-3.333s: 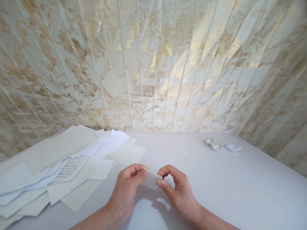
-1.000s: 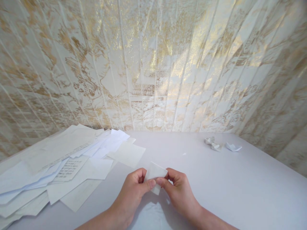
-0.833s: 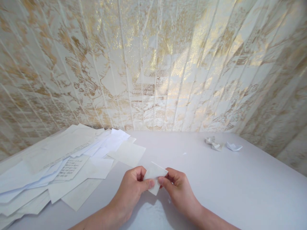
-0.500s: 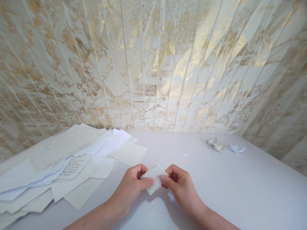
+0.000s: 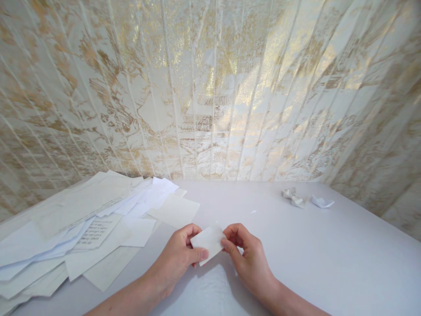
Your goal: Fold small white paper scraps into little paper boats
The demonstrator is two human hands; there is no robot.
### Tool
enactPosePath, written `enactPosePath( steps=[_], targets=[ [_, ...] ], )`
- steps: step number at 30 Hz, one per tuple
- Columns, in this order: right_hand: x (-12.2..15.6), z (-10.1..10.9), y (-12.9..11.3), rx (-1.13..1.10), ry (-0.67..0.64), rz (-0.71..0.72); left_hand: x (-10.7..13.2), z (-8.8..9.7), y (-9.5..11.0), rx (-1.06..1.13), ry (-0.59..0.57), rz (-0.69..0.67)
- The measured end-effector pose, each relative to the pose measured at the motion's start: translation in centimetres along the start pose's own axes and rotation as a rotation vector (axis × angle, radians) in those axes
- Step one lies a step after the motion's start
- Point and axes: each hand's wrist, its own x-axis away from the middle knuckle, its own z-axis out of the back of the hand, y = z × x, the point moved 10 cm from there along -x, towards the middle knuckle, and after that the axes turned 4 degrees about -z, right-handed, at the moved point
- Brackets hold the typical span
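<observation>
A small folded piece of white paper [image 5: 209, 241] is held up between my two hands, just above the tabletop. My left hand [image 5: 184, 250] is closed on its left side, thumb on the near face and fingers behind. At the paper's right edge, my right hand [image 5: 246, 250] pinches it between thumb and index finger. The fingers behind the paper are partly hidden.
On the left lies a wide, loose pile of paper sheets [image 5: 131, 228], some with print. Small folded paper pieces [image 5: 294, 197] and a white folded paper [image 5: 322, 202] sit at the back right of the white table [image 5: 329, 254]. A patterned curtain [image 5: 210, 87] hangs behind.
The folded paper has turned from a diamond pose and shows a wider face. My right thumb and finger have shifted to its upper right edge. The view has moved slightly.
</observation>
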Motion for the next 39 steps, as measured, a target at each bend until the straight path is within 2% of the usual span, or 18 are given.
enactPosePath(
  steps=[8, 12, 18, 20, 22, 23, 25, 27, 31, 35, 39],
  targets=[
    [0.1, -0.1, 0.0, 0.016, 0.002, 0.03, 0.0, 0.1, -0.1, 0.018, 0.019, 0.002],
    [0.2, 0.0, -0.5, 0.099, 0.013, 0.088, 0.1, 0.1, -0.1, 0.009, 0.017, 0.01],
    [0.4, -0.8, -1.3, 0.216, -0.077, 0.159, -0.4, 0.4, -0.6, -0.074, 0.0, -0.012],
    [0.3, -0.7, -1.4, 0.229, -0.072, 0.164, -0.6, 1.3, 0.1, -0.19, 0.048, -0.11],
    [0.3, -0.6, -1.5, 0.236, -0.059, 0.172, -0.1, 2.3, 2.8, -0.424, 0.158, -0.37],
    [0.3, -0.7, -1.5, 0.237, -0.063, 0.179, 0.6, 2.2, 4.3, -0.565, 0.192, -0.526],
    [0.5, -1.0, -1.4, 0.237, -0.096, 0.199, 2.4, 0.6, 6.3, -0.839, 0.181, -0.803],
    [0.8, -1.4, -1.3, 0.25, -0.141, 0.224, 3.6, -1.1, 6.7, -1.024, 0.109, -0.964],
    [1.0, -1.5, -0.6, 0.31, -0.175, 0.195, 4.0, -2.7, 6.0, -1.177, 0.014, -1.032],
    [0.6, -1.1, 0.2, 0.352, -0.173, 0.124, 3.2, -3.8, 4.3, -1.279, -0.12, -0.965],
    [0.5, -1.0, 0.5, 0.372, -0.167, 0.108, 2.8, -4.0, 3.1, -1.34, -0.155, -0.867]
  ],
)
